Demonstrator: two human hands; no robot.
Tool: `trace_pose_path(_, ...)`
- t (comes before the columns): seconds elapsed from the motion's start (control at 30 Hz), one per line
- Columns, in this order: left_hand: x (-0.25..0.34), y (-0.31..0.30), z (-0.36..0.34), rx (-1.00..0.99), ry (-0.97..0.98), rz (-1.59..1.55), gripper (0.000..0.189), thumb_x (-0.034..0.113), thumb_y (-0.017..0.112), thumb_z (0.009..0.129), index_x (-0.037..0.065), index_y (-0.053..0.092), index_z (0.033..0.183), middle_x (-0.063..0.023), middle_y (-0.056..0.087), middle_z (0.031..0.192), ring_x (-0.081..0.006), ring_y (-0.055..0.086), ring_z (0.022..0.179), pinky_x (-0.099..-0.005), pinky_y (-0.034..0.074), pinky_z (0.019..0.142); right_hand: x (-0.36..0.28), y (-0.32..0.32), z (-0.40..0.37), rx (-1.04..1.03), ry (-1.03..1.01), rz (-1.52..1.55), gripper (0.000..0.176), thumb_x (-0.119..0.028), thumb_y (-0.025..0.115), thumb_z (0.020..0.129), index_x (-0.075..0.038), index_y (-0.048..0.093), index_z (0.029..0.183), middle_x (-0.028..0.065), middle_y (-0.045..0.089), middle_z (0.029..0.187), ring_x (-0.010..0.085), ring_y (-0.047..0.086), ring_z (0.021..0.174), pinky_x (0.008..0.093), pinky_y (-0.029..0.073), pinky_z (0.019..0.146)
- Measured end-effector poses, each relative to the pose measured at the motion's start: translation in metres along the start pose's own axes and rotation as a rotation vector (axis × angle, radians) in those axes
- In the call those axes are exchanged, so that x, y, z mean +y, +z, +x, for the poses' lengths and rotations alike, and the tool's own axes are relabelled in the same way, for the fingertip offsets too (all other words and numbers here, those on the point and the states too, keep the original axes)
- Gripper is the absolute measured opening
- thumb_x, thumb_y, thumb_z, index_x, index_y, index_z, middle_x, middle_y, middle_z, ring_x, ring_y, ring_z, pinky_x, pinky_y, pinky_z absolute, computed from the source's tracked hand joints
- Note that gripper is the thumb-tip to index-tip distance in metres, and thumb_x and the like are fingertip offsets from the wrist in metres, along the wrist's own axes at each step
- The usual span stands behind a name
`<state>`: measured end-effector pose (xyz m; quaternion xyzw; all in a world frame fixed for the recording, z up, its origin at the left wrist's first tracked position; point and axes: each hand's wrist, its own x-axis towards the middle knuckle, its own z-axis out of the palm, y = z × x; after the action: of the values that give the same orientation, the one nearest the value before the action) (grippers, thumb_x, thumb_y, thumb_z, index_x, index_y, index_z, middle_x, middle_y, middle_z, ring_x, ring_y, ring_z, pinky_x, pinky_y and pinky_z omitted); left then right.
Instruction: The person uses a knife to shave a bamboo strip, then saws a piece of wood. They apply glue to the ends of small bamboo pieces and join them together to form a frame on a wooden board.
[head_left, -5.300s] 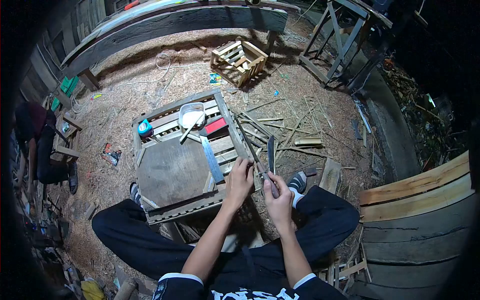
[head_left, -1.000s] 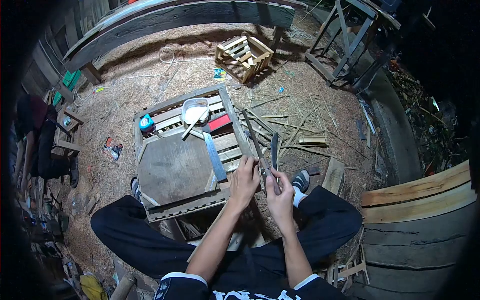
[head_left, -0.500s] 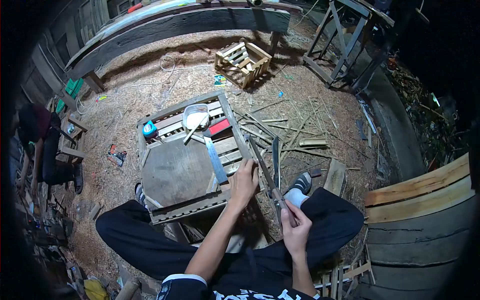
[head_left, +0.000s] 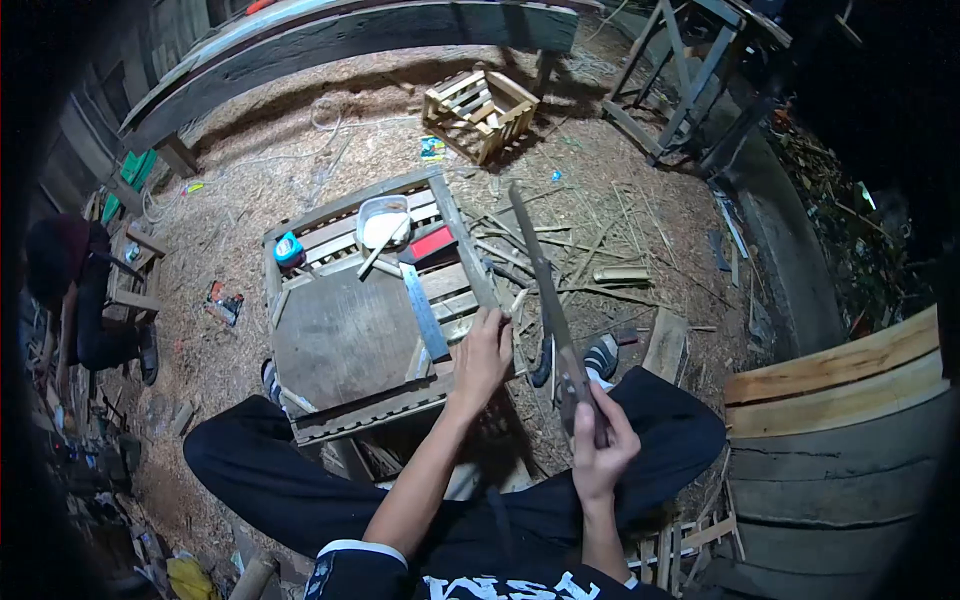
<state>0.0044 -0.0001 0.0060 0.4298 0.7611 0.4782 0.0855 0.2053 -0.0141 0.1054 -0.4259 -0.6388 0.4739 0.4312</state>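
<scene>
My right hand (head_left: 604, 445) grips the brown handle of a long-bladed tool (head_left: 545, 280), its narrow dark blade pointing up and away from me. Whether its edge has teeth I cannot make out. My left hand (head_left: 484, 355) has its fingers bent together at the right edge of a slatted wooden crate (head_left: 455, 225); what lies under the fingers is hidden. A small pale piece of wood (head_left: 517, 302) shows just beyond the fingertips. On the crate lie a worn board (head_left: 345, 330), a metal ruler (head_left: 425, 312), a red box-like item (head_left: 432, 243), a white-filled tub (head_left: 384, 222) with a stick, and a blue tape measure (head_left: 288, 250).
Bamboo pieces (head_left: 620, 273) and strips litter the ground to the right. A small slatted crate (head_left: 480, 115) stands ahead, before a long bench (head_left: 360, 60). Planks (head_left: 840, 430) lie at the right. Another person (head_left: 85, 290) sits at the far left.
The long-bladed tool has lifted and swung up, its blade now clear above the crate's right side. My right hand has moved slightly right. My left hand stays at the crate's edge.
</scene>
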Motion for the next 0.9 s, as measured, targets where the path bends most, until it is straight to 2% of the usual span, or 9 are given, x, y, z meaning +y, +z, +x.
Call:
trace_pose_path(0.13, 0.001, -0.002, -0.001, 0.03, -0.039, -0.034, 0.014, 0.015, 0.064, 0.103, 0.003, 0.065, 0.109, -0.0199, 0.067, 0.108, -0.046, 0.07, 0.094, -0.0537, 0.057, 0.077, 0.022, 0.03, 0.026, -0.087, 0.118, 0.083, 0.038, -0.016, 0.068, 0.106, 0.011, 0.068, 0.132, 0.016, 0.075, 0.124, 0.0171, 0.07, 0.111, 0.0307, 0.055, 0.097)
trace_pose_path(0.2, -0.001, 0.0, -0.002, 0.039, -0.019, -0.015, 0.015, 0.016, 0.065, 0.102, 0.004, 0.066, 0.112, -0.019, 0.067, 0.11, -0.0452, 0.07, 0.095, -0.053, 0.058, 0.078, 0.056, 0.045, 0.033, -0.076, 0.101, 0.084, 0.037, -0.017, 0.07, 0.106, 0.007, 0.069, 0.134, 0.0062, 0.074, 0.108, 0.0057, 0.065, 0.085, 0.0222, 0.053, 0.074)
trace_pose_path(0.23, -0.002, 0.001, -0.002, 0.032, -0.029, -0.015, 0.016, 0.016, 0.065, 0.102, 0.005, 0.067, 0.113, -0.0181, 0.068, 0.111, -0.0444, 0.071, 0.095, -0.0527, 0.058, 0.078, 0.059, 0.051, 0.037, -0.08, 0.096, 0.086, 0.037, -0.017, 0.07, 0.106, 0.007, 0.069, 0.134, 0.0062, 0.074, 0.108, 0.0057, 0.065, 0.085, 0.0222, 0.053, 0.074)
trace_pose_path(0.3, -0.003, 0.002, -0.002, 0.037, -0.027, -0.025, 0.016, 0.017, 0.065, 0.102, 0.005, 0.067, 0.113, -0.0179, 0.068, 0.111, -0.0442, 0.071, 0.095, -0.0529, 0.058, 0.078, 0.064, 0.062, 0.045, -0.078, 0.003, 0.101, 0.037, -0.018, 0.069, 0.107, 0.008, 0.068, 0.134, 0.0083, 0.075, 0.111, 0.0083, 0.069, 0.091, 0.0237, 0.055, 0.081)
trace_pose_path(0.4, -0.003, 0.002, -0.001, 0.04, -0.031, -0.016, 0.016, 0.017, 0.065, 0.102, 0.005, 0.067, 0.112, -0.0173, 0.068, 0.111, -0.0439, 0.071, 0.094, -0.0532, 0.058, 0.077, 0.068, 0.064, 0.052, -0.11, 0.036, 0.068, 0.037, -0.017, 0.068, 0.107, 0.009, 0.068, 0.134, 0.0101, 0.075, 0.115, 0.0109, 0.07, 0.1, 0.0257, 0.056, 0.087)
trace_pose_path(0.53, -0.003, 0.003, -0.002, 0.04, -0.031, -0.029, 0.016, 0.016, 0.066, 0.102, 0.004, 0.067, 0.11, -0.0182, 0.067, 0.109, -0.0449, 0.07, 0.094, -0.0538, 0.058, 0.076, 0.06, 0.064, 0.057, -0.143, 0.095, 0.095, 0.037, -0.017, 0.069, 0.107, 0.009, 0.068, 0.132, 0.0122, 0.076, 0.117, 0.0134, 0.07, 0.105, 0.0281, 0.056, 0.091)
trace_pose_path(0.63, 0.002, -0.001, -0.002, 0.03, -0.062, -0.038, 0.015, 0.012, 0.067, 0.1, 0.001, 0.067, 0.11, -0.0206, 0.067, 0.107, -0.0455, 0.069, 0.096, -0.0523, 0.057, 0.079, 0.051, 0.068, 0.06, -0.137, 0.02, -0.003, 0.037, -0.019, 0.069, 0.107, 0.01, 0.069, 0.13, 0.0137, 0.076, 0.115, 0.0144, 0.07, 0.104, 0.0289, 0.056, 0.09)
trace_pose_path(0.7, 0.004, -0.002, -0.002, 0.012, -0.092, -0.044, 0.015, 0.008, 0.068, 0.098, -0.001, 0.067, 0.11, -0.0226, 0.067, 0.105, -0.0457, 0.068, 0.098, -0.0504, 0.055, 0.082, 0.047, 0.071, 0.058, -0.16, 0.005, -0.103, 0.036, -0.02, 0.066, 0.106, 0.009, 0.069, 0.129, 0.0192, 0.077, 0.118, 0.0211, 0.072, 0.108, 0.0349, 0.056, 0.096)
trace_pose_path(0.9, 0.005, 0.001, -0.002, 0.036, -0.105, 0.002, 0.013, 0.009, 0.069, 0.099, 0.002, 0.067, 0.11, -0.0212, 0.066, 0.105, -0.046, 0.069, 0.09, -0.0522, 0.055, 0.075, 0.049, 0.068, 0.056, -0.193, 0.034, -0.07, 0.034, -0.019, 0.064, 0.108, 0.008, 0.067, 0.129, 0.0191, 0.076, 0.117, 0.0233, 0.072, 0.111, 0.0365, 0.056, 0.097)
